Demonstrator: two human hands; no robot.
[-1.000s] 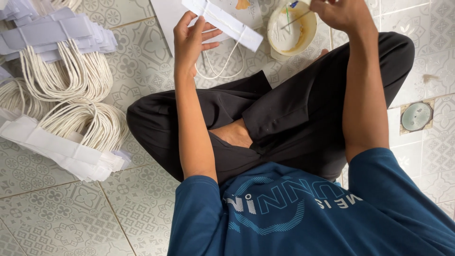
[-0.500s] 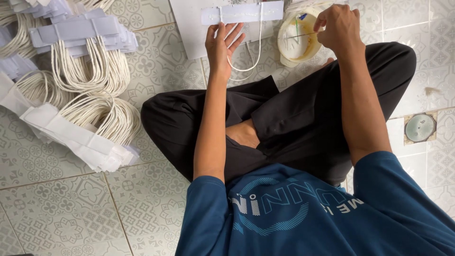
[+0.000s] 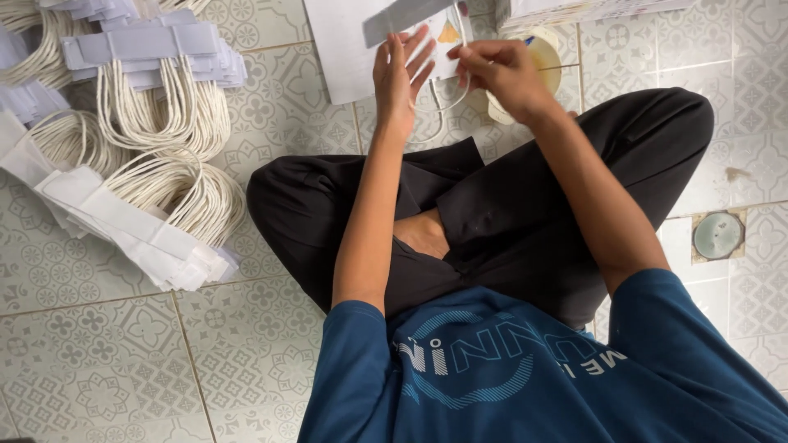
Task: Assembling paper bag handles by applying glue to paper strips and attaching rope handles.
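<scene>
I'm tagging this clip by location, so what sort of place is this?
Probably a home floor used for piecework. The person sits cross-legged on a patterned tiled floor, with stacks of white cord handles on paper strips alongside and a small pot, perhaps glue, by the right hand.

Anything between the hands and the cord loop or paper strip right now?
Nothing visible. The left hand lies against the grey paper strip, fingers spread, and the right hand pinches the white cord loop directly. Both work above the white sheet, with no object intervening.
</scene>
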